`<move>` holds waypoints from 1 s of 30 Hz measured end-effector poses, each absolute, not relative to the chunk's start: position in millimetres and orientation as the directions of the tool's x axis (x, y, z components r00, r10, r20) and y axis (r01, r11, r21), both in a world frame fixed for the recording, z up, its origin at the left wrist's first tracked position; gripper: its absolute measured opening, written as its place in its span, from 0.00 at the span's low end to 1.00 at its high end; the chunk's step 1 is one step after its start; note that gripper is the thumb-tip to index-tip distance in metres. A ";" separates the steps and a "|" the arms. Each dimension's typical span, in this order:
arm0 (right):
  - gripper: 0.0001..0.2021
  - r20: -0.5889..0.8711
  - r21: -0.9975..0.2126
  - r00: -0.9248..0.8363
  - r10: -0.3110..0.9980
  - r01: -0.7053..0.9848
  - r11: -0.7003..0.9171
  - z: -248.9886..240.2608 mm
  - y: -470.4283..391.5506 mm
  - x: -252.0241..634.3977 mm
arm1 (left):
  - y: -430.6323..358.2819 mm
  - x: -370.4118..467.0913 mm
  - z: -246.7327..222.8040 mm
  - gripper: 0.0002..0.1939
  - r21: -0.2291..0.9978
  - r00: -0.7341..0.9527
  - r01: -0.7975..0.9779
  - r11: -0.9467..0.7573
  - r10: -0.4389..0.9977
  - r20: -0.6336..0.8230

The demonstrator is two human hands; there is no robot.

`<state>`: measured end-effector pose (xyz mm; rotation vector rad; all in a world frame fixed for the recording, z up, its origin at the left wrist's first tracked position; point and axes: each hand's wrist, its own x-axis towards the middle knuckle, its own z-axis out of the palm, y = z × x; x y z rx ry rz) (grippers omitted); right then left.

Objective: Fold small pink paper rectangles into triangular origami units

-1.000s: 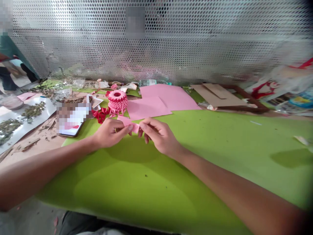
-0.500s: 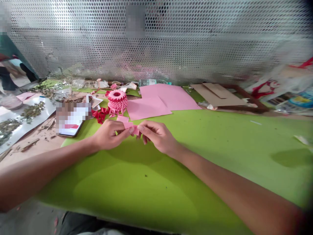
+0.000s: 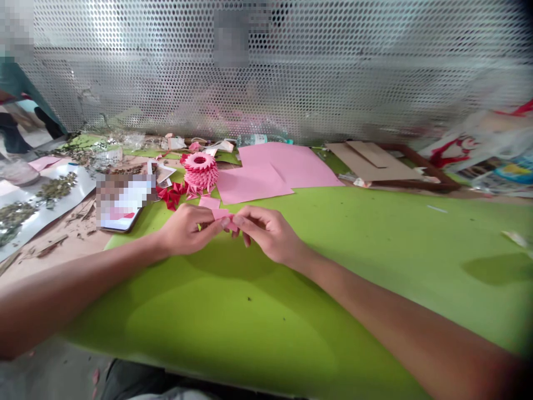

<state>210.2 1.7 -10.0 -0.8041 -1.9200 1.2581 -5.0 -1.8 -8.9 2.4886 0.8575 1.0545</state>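
Between my fingertips is a small piece of pink paper (image 3: 220, 213), partly covered by the thumbs. My left hand (image 3: 189, 229) pinches its left side, and my right hand (image 3: 266, 230) grips the right end between thumb and fingers. Both hands are closed and nearly touch above the green tabletop (image 3: 233, 322). Just beyond them lies a small pink paper piece (image 3: 209, 203). Behind that stands a round, layered pink paper model (image 3: 200, 172) with a hole in its top. Red folded paper pieces (image 3: 171, 195) lie to its left.
Large pink paper sheets (image 3: 287, 166) lie beyond my hands. At the left are a phone (image 3: 120, 216) and dried plant bits (image 3: 56, 188) on a white sheet. Cardboard (image 3: 370, 161) rests at the back right, before a perforated metal panel (image 3: 333, 72). Another person stands far left.
My right thumb and fingers have shifted slightly left, closer to my left thumb, and less of the paper's right end shows. Otherwise the hands stay in place.
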 end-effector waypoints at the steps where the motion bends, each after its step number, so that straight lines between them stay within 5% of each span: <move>1: 0.15 0.215 -0.936 -0.574 0.790 0.109 0.334 -9.5 1.6 210.4 | -1.7 -5.2 -8.8 0.21 0.488 0.541 0.419 -0.765 0.642 0.543; 30: 0.15 0.234 -0.863 -0.549 0.803 0.263 0.431 -9.7 -0.7 210.5 | 0.1 -5.4 -12.9 0.23 0.439 0.576 0.431 -0.789 0.614 0.539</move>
